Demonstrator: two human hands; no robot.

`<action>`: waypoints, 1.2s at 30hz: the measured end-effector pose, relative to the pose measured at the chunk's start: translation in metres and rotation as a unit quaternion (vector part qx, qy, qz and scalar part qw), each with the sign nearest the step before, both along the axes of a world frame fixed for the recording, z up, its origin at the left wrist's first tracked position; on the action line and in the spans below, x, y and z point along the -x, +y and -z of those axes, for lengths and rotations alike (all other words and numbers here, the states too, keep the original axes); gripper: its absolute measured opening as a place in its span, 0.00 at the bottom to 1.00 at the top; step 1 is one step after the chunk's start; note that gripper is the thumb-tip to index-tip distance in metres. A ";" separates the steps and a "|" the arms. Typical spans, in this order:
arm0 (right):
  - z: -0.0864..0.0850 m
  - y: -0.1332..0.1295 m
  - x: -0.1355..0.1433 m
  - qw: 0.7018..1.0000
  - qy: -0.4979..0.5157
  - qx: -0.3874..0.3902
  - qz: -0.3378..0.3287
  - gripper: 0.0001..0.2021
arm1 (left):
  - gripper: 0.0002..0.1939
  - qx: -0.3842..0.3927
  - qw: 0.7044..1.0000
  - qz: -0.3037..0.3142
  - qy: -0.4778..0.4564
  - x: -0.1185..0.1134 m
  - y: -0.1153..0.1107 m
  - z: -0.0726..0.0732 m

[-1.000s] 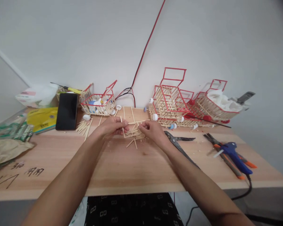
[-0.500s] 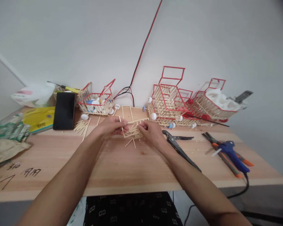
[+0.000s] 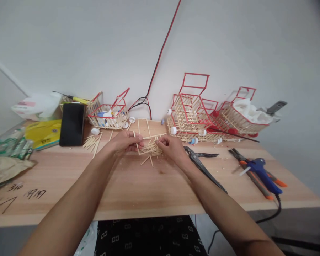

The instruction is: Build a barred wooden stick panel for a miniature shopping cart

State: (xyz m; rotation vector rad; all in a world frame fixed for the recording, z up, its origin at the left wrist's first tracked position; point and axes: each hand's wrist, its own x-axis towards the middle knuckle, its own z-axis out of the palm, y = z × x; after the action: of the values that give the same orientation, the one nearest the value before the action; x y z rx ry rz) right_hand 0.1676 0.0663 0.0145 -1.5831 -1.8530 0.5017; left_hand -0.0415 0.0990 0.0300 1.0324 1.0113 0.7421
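Note:
My left hand [image 3: 124, 142] pinches the left side of a small rectangular frame [image 3: 138, 152] made of thin wooden sticks, held just above the table. At its right end, my right hand [image 3: 172, 145] has thumb and forefinger closed on a short wooden stick [image 3: 156, 138] against the frame's upper bar. Fingers hide part of that stick and the frame's right side. Beneath the frame lies a loose pile of short sticks [image 3: 151, 159]. A second stick rectangle [image 3: 148, 126] lies flat behind my hands.
Red-trimmed miniature stick carts stand along the wall, one left [image 3: 110, 122] and several right [image 3: 193, 110]. A phone [image 3: 72, 124] leans at left beside more sticks [image 3: 90, 142]. Black nippers [image 3: 202, 170], orange-handled pliers [image 3: 260, 183] and a blue glue gun [image 3: 261, 174] lie right.
My right fingers have shifted slightly at the frame's upper right, where a short upright stick now shows more clearly. The left hand keeps its grip, and the view has moved a little.

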 end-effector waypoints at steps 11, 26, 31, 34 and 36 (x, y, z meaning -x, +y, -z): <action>0.005 -0.005 -0.003 0.998 -0.020 0.031 -0.044 0.09 | 0.03 -0.014 0.997 -0.070 -0.028 0.002 0.004 -0.002; 0.003 -0.023 0.014 0.970 -0.089 0.041 -0.223 0.09 | 0.07 -0.037 0.993 -0.110 -0.036 0.007 0.005 -0.008; -0.011 -0.025 0.002 0.945 -0.232 0.043 -0.226 0.09 | 0.08 -0.032 0.995 -0.090 -0.041 0.008 0.006 -0.007; -0.020 -0.029 0.004 0.926 -0.292 0.042 -0.236 0.06 | 0.06 -0.024 0.995 -0.088 -0.047 0.008 0.007 -0.004; -0.024 -0.030 0.006 0.916 -0.313 0.041 -0.248 0.05 | 0.04 -0.019 0.995 -0.088 -0.050 0.008 0.007 -0.003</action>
State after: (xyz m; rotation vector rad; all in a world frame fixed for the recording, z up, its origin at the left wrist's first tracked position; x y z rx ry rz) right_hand 0.1619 0.0368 0.0382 -1.4115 -2.7878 0.2974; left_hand -0.0498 0.1062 0.0334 0.9371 1.0128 0.9512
